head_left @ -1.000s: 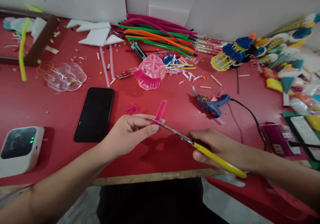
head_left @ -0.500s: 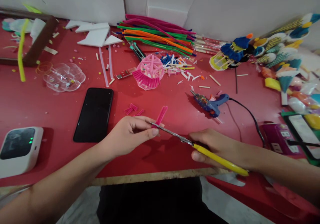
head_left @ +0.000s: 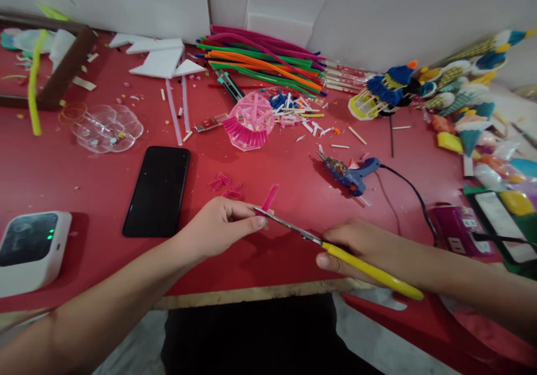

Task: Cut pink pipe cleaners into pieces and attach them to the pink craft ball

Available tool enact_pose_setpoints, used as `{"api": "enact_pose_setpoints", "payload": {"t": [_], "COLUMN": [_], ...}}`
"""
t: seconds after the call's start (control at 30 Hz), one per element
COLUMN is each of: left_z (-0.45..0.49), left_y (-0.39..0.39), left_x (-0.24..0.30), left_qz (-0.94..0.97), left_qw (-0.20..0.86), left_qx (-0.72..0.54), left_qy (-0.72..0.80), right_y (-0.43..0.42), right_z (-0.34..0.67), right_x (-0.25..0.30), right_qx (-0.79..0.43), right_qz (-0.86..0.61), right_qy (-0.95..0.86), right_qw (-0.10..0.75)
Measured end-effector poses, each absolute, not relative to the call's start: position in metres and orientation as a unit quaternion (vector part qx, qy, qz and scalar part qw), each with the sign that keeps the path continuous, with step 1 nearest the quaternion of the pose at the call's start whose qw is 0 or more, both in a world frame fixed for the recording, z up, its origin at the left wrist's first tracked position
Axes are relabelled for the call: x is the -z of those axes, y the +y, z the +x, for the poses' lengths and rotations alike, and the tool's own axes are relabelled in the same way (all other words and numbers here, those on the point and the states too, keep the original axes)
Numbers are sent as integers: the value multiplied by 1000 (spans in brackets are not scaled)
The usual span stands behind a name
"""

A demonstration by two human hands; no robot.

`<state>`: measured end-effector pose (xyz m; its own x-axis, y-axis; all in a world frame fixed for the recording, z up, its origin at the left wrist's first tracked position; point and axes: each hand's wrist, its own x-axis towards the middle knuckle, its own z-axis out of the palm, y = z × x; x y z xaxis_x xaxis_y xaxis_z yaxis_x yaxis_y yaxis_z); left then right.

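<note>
Magenta fuzzy strip (head_left: 271, 196): where is it, exactly?

At the left hand's (head_left: 222, 224) fingertips, above the red tabletop (head_left: 289, 165), its free end slanting away from the person and a little to the right. Several short cut pieces (head_left: 220, 180) lie just beyond that hand.

How would you expect it to handle?

Very light, I'd say, soft on the outside with perhaps a bendable core. The nap should give good friction, so slipping seems less of a worry than flattening. I'd pinch it low, near the end, leaving the rest free.

Is that how it's held?

It looks so. Thumb and fingers are nearly closed, seemingly on the lower end, though the scissors (head_left: 342, 255) partly hide the contact. The left forearm comes up from the lower left, palm turned inward.

And the right hand (head_left: 356, 246)?

Wrapped around the yellow handles, thumb toward the body, forearm reaching in from the right. The blades point left and cross the strip's base, right beside the left thumb. Seen edge-on, I can't tell how far they're parted.
</note>
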<state>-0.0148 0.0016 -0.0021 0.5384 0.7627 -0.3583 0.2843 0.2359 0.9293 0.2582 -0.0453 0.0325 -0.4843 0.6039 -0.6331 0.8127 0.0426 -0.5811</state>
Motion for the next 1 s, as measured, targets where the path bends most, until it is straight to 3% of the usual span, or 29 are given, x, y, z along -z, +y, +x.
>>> {"api": "enact_pose_setpoints", "payload": {"t": [0.17, 1.0], "left_z": [-14, -14], "left_y": [2, 0], "left_x": [1, 3], "left_qz": [601, 529], "left_qw": [652, 694], "left_qx": [-192, -181], "left_qy": [421, 454], "right_y": [-44, -48], "right_z": [256, 254], "right_x": [-35, -12], "right_qx": [442, 474], "right_qz": [500, 565], "right_qy": [738, 666], "right_qw": [97, 110]}}
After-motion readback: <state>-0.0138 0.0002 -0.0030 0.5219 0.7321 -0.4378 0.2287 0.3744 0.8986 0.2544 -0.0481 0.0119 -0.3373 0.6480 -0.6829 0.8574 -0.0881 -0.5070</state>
